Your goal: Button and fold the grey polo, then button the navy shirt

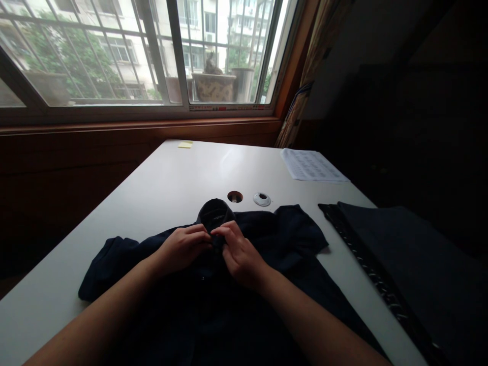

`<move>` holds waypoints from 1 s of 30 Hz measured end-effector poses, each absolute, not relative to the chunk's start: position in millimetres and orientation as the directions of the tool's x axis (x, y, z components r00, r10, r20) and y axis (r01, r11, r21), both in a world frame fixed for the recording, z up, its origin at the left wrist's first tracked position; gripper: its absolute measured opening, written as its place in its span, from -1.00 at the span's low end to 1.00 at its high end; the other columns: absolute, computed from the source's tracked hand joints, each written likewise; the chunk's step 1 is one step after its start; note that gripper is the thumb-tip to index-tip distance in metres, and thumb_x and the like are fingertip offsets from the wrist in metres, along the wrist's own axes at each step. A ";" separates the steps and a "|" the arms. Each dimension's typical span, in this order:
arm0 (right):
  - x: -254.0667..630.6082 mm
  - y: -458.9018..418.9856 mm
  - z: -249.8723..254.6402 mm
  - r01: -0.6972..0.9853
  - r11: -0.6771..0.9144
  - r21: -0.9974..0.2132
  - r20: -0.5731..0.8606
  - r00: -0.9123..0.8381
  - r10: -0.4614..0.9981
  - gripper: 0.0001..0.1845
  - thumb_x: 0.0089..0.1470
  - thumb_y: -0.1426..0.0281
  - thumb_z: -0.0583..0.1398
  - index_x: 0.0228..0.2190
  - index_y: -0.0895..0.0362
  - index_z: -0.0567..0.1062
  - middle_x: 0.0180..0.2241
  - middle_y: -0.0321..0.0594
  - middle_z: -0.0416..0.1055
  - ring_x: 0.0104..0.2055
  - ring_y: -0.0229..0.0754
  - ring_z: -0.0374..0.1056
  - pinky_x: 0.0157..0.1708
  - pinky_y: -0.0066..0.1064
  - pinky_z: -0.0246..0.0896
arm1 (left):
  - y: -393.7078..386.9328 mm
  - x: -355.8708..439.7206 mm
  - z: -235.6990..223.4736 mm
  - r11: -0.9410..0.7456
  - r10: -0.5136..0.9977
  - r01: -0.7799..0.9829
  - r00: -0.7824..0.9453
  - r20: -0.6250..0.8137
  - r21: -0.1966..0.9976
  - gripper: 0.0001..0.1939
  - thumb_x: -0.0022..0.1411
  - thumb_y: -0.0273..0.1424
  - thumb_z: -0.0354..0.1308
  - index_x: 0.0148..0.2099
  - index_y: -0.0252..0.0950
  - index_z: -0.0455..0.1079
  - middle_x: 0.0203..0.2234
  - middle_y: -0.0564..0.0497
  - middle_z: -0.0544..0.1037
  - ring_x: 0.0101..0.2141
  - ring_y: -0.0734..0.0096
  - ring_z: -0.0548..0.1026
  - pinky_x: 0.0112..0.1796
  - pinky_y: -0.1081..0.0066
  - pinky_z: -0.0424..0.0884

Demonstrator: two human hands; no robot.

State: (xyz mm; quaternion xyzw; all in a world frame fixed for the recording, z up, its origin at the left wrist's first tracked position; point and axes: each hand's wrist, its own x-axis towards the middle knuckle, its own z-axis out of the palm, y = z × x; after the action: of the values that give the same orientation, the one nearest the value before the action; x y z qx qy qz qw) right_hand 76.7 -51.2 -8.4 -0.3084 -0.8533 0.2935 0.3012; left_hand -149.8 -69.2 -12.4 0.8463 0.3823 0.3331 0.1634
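A dark navy shirt (290, 231) lies spread on the white table (171, 183), collar toward the window. My left hand (182, 248) and my right hand (239, 254) meet at the placket just below the collar (215, 209). Both hands have their fingers curled in a pinch on the shirt's front fabric. What sits between the fingertips is too dark to make out. Both forearms rest over the lower part of the shirt.
A second dark garment (400, 254) with a patterned edge lies at the right of the table. A printed sheet (311, 165) lies at the far right, a yellow note (185, 145) at the far edge. A cable hole (235, 196) and its white cap (262, 199) sit beyond the collar.
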 end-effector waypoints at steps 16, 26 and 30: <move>78.7 -36.1 -10.2 0.249 0.605 -0.756 0.425 -0.516 0.744 -0.97 0.21 0.39 0.22 -0.27 0.07 0.45 -0.30 -0.24 0.42 -0.21 -0.14 0.39 -0.17 -0.31 0.30 | -72.1 -152.4 -1.6 -0.524 0.852 0.551 0.349 0.391 0.650 -0.84 0.39 -0.36 0.11 -0.21 -0.32 0.45 -0.38 0.00 0.42 -0.41 0.47 0.38 -0.38 0.47 0.29; 76.8 -36.7 -8.5 0.264 0.562 -0.784 0.381 -0.509 0.772 -0.88 0.12 0.37 0.34 -0.25 0.06 0.56 -0.29 -0.28 0.42 -0.22 -0.19 0.41 -0.16 -0.36 0.30 | -72.2 -149.6 -0.2 -0.523 0.852 0.583 0.349 0.390 0.622 -0.84 0.38 -0.36 0.11 -0.23 -0.31 0.44 -0.40 0.01 0.42 -0.40 0.46 0.40 -0.37 0.48 0.29; 75.6 -37.4 -10.7 0.314 0.542 -0.779 0.346 -0.506 0.790 -0.88 0.10 0.39 0.35 -0.27 0.06 0.56 -0.28 -0.28 0.42 -0.20 -0.18 0.41 -0.16 -0.36 0.30 | -71.9 -150.3 -3.3 -0.534 0.845 0.587 0.363 0.391 0.609 -0.86 0.37 -0.37 0.12 -0.23 -0.31 0.44 -0.40 0.02 0.41 -0.39 0.46 0.40 -0.36 0.48 0.29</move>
State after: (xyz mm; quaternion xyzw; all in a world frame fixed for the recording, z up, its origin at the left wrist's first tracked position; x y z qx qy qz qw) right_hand 75.6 -37.4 -10.7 -0.3444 -0.8016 0.3320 0.3586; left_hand -150.3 -71.9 -3.3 0.8042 0.4452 0.3467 0.1867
